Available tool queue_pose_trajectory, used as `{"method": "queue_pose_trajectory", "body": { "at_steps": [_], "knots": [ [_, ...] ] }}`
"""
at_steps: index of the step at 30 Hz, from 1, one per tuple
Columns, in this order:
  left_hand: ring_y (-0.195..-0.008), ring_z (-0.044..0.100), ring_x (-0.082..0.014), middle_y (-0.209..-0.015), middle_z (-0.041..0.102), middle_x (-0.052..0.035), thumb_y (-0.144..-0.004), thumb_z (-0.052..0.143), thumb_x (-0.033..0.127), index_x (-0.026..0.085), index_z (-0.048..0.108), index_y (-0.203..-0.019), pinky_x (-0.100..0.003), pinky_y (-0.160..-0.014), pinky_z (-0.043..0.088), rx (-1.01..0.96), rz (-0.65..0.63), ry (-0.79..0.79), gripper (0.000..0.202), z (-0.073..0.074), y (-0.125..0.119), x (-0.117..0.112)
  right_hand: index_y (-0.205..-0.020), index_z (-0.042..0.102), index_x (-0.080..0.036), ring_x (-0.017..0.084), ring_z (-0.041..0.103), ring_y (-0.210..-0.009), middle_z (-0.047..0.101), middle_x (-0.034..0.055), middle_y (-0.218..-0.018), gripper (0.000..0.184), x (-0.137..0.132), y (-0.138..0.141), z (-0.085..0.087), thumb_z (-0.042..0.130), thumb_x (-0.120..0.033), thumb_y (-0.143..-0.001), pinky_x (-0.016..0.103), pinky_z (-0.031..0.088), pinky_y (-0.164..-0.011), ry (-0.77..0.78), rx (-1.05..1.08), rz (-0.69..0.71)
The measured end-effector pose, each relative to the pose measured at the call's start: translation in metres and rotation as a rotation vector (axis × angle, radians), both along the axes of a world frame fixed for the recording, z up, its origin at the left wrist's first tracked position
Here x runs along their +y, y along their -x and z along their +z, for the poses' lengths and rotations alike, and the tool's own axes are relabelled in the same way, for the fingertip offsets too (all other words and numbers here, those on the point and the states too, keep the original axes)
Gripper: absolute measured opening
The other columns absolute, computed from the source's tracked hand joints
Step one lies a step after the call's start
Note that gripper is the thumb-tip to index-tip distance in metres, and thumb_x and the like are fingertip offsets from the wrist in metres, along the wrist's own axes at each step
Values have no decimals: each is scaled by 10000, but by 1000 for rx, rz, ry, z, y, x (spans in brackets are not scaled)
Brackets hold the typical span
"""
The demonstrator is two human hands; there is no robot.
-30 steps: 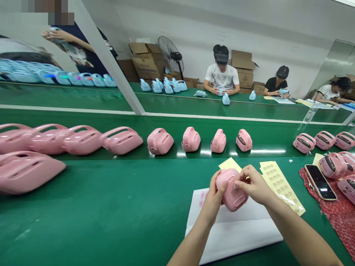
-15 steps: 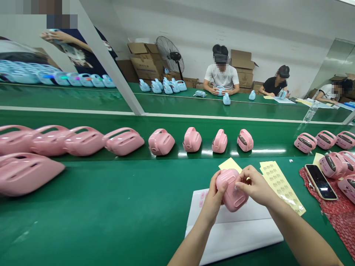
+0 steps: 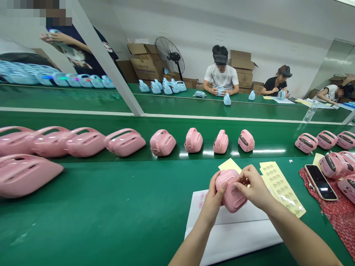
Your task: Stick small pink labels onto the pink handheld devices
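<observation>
Both hands hold one pink plastic device (image 3: 230, 194) just above a white sheet (image 3: 233, 229) on the green bench. My left hand (image 3: 212, 199) grips its left side with fingers wrapped round it. My right hand (image 3: 253, 186) presses its fingertips on the upper right of the device, where a small printed label shows. Yellow sticker sheets (image 3: 281, 186) lie right beside the right hand.
A row of pink devices (image 3: 162, 142) stands along the conveyor belt behind, more at the right (image 3: 306, 142). A phone (image 3: 320, 181) rests on a red mat (image 3: 340, 214). Other people sit at the far bench with blue devices (image 3: 226, 99). A fan and cardboard boxes stand beyond.
The pink devices on the belt have drifted slightly to the right. My right fingers have shifted a little on the held device; the left hand keeps its grip.
</observation>
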State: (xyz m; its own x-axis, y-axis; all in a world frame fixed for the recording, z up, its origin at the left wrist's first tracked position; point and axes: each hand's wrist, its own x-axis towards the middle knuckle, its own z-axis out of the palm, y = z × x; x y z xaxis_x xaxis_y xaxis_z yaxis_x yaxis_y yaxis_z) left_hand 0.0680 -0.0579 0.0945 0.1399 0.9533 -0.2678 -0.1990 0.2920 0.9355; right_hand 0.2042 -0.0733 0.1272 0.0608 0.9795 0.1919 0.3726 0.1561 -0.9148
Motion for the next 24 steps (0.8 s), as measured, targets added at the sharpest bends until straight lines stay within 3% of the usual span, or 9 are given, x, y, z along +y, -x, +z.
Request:
{"method": "queue_pose_trajectory", "body": {
  "at_steps": [5, 8, 11, 14, 17, 20, 24],
  "knots": [
    [-965, 601, -305, -1249, 547, -113, -645, 658, 578, 246, 480, -1234, -335, -607, 519, -44, 37, 23, 699, -3, -2, 2, -705, 564, -198, 155, 507, -737, 435, 26, -795, 96, -4, 2, -10, 513, -145, -768, 302, 495, -634, -356, -23, -47],
    [-1020, 579, -322, -1228, 570, -108, -621, 670, 593, 230, 505, -1218, -355, -660, 531, -132, 82, 58, 718, -7, -2, 4, -820, 549, -214, 188, 529, -871, 481, 52, -867, 73, -7, -8, -16, 481, -189, -828, 336, 502, -717, -457, -22, -166],
    [-1047, 571, -321, -1106, 652, -88, -630, 655, 597, 207, 562, -1163, -377, -755, 526, -333, 193, 118, 668, -10, 3, 4, -1032, 498, -224, 198, 561, -896, 508, 79, -973, 201, -11, -24, -38, 452, -173, -843, 378, 513, -753, -425, -134, -206],
    [-993, 608, -305, -972, 706, -55, -687, 617, 565, 229, 590, -1133, -405, -781, 523, -562, 250, 167, 560, -17, 14, 4, -1183, 430, -223, 205, 600, -848, 527, 103, -1020, 397, -21, -35, -75, 443, -104, -804, 402, 539, -741, -362, -335, -54],
    [-908, 643, -273, -922, 723, -27, -700, 649, 464, 277, 597, -1124, -400, -767, 529, -714, 213, 192, 466, -32, 24, 3, -1252, 396, -240, 254, 585, -970, 534, 127, -1102, 516, -31, -36, -102, 456, -70, -768, 454, 536, -796, -320, -474, 45],
    [-884, 648, -258, -928, 724, -7, -706, 650, 426, 316, 600, -1116, -380, -735, 536, -787, 232, 168, 428, -49, 29, 2, -1288, 373, -240, 271, 554, -1045, 528, 136, -1130, 574, -28, -30, -106, 471, -57, -753, 480, 520, -837, -310, -450, 52],
    [-999, 600, -289, -986, 710, -17, -731, 593, 501, 297, 617, -1089, -400, -761, 525, -832, 251, 182, 413, -63, 30, 1, -1300, 393, -239, 241, 573, -1003, 534, 122, -1122, 633, -10, -15, -106, 445, -8, -712, 445, 523, -834, -294, -361, 130]
  ]
}}
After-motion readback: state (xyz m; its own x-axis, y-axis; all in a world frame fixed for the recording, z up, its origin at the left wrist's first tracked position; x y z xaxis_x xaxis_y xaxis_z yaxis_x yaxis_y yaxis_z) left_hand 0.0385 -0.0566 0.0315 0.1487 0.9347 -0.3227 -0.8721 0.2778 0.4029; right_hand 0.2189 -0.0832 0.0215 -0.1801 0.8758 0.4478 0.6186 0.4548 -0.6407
